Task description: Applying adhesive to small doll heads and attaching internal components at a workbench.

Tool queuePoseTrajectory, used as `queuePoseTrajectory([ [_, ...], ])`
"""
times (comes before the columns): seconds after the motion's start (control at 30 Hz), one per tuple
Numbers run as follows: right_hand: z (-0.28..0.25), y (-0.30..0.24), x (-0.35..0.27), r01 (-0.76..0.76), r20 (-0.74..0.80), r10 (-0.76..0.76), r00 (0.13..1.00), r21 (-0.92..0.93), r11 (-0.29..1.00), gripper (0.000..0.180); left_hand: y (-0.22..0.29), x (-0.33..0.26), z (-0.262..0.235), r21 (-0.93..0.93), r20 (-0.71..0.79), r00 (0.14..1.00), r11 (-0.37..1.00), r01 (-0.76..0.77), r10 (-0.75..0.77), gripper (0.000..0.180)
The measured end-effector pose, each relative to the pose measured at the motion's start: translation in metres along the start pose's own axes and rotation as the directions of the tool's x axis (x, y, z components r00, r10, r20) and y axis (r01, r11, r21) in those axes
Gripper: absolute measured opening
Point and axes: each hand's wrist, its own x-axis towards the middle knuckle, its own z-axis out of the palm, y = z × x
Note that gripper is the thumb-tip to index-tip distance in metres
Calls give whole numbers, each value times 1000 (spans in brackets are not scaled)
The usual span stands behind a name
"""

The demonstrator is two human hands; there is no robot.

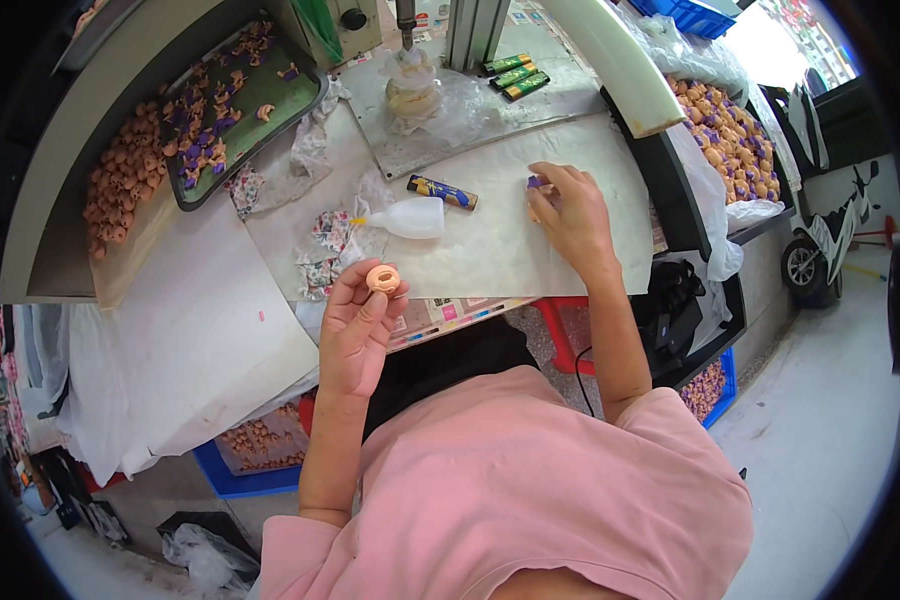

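My left hand (355,340) is closed round a hollow peach plastic doll head (383,279), with its oval opening facing up, just off the table's near edge. Farther right, above the paper-covered table, my right hand (580,215) pinches a small peach and purple plastic part (536,184), mostly covered by the fingers. Between the hands lie a translucent white squeeze bottle (410,218) with a yellowish tip and a dark blue and yellow stick-shaped thing (443,192).
At the left a dark tray (315,105) holds purple and peach parts, beside a heap of peach heads (125,190). A press (407,30) stands at the back near several green sticks (513,78). Pieces with purple (730,140) fill a bin at the right. Patterned cloth (322,255) lies left.
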Motion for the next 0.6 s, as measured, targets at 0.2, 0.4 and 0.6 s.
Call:
queuePoseTrajectory([
  [0.2,-1,-32,5,52,98,-80,992,262,964,21,4,-2,4,66,5,1000,998,24,-24,35],
  [0.4,14,-92,-39,-100,267,-134,954,707,700,23,3,-2,1,46,82,992,994,96,-99,36],
  [0.6,15,-104,-43,-5,235,-223,946,699,715,18,2,-4,2,111,116,991,992,61,-74,37],
])
